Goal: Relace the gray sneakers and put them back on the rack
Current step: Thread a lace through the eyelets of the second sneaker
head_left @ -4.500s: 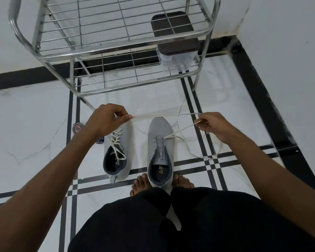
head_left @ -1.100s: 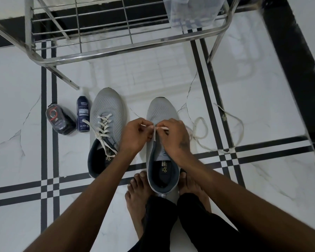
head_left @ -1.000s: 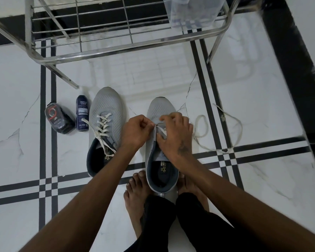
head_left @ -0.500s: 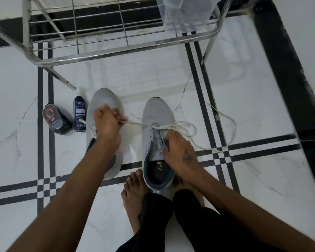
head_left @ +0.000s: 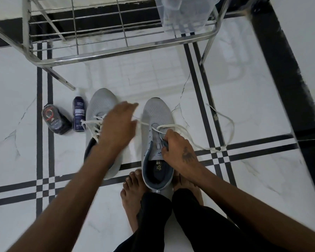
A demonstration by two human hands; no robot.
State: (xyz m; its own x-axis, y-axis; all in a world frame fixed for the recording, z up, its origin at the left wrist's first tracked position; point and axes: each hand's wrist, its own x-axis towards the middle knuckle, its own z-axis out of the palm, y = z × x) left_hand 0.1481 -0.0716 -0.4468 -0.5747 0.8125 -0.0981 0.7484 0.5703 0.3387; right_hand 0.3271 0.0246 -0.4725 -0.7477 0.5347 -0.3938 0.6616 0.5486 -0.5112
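Two gray sneakers stand side by side on the white floor, toes toward the rack. The left sneaker (head_left: 100, 104) is laced in white. The right sneaker (head_left: 157, 113) has a white lace (head_left: 225, 124) through its lowest eyelets only; one end loops loosely over the floor to the right, and the other runs left toward my left hand. My left hand (head_left: 118, 124) hovers blurred between the sneakers, fingers stretched out. My right hand (head_left: 178, 150) grips the right sneaker at its tongue and eyelet edge. The metal shoe rack (head_left: 116, 53) stands just beyond the toes.
A dark spray can (head_left: 79, 115) and a black polish bottle (head_left: 55, 120) lie left of the left sneaker. A clear plastic box (head_left: 185, 13) sits on the rack's lower shelf. My bare feet (head_left: 133, 188) are behind the right sneaker. A black-skirted wall (head_left: 280, 79) runs along the right.
My left hand pulled a lace end out to the left, then opened and swung back toward the right sneaker. My right hand moved down from the eyelets and took hold of the tongue.
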